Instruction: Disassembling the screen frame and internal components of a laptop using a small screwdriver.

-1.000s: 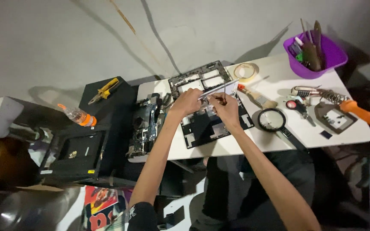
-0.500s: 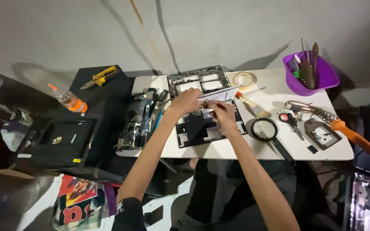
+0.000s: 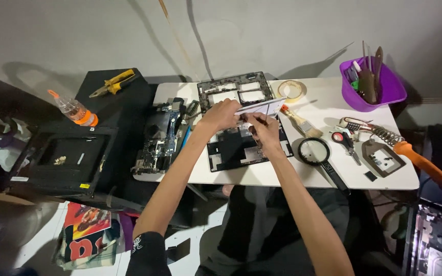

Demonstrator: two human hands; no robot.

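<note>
holding a thin white panel [image 3: 260,108] by its near edge, the left hand [image 3: 221,115] is closed in a pinch on it at the centre of the frame, while the right hand [image 3: 263,128] curls beside it, fingertips at the panel's lower edge; whether they grip it i cannot tell. the panel tilts over a dark laptop base [image 3: 241,145] lying on the white table [image 3: 241,176].

likely risks: the panel could flex or crack if pulled unevenly, or slip from the pinch onto the bare circuit board [image 3: 162,135] just left. the soldering iron [image 3: 419,159] at right hangs over the table edge and could be knocked off.

labels: a small yellow sticker sits on the black tray [image 3: 60,158] at lower left; a red and black printed bag [image 3: 85,237] lies below it; an orange-capped bottle [image 3: 72,109] is at upper left.
</note>
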